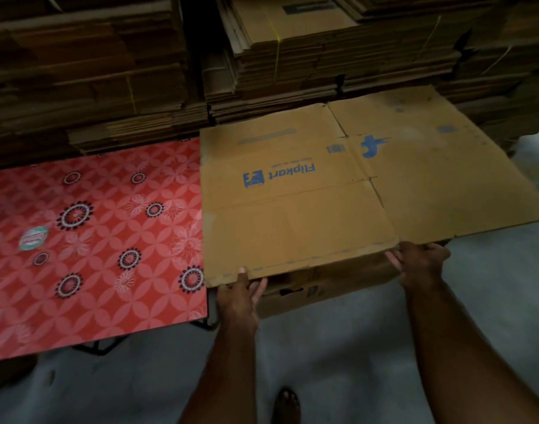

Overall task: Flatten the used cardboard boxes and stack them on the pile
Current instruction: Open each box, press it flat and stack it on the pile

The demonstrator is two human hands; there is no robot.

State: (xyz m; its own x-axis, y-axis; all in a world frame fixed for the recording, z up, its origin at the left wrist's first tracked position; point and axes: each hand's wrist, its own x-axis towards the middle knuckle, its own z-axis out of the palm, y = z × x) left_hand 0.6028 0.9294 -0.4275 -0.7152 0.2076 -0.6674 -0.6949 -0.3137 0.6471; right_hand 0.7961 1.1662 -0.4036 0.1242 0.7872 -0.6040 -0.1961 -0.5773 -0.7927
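Left hand point(239, 293) fingers point(260, 289) curled under, thumb on top, gripped the flattened Flipkart box point(338, 191) at its near edge; right hand point(421, 260) gripped likewise. Box lay atop a lower cardboard box point(323, 286), beside the red patterned bench point(94, 240), before stacked cardboard piles point(323, 56).

— Any writing you can read?
— "Flipkart" in blue, upside down, on the flattened box point(308, 191). A blue square logo point(253, 179) sits just left of the word.
— Anything else on that box?
— A line of small print above the word, too fine to read. Right of the word, a blue mark point(372, 145).
— And beside the box?
— A round sticker point(33, 238) on the red table point(94, 270), its lettering blurred.
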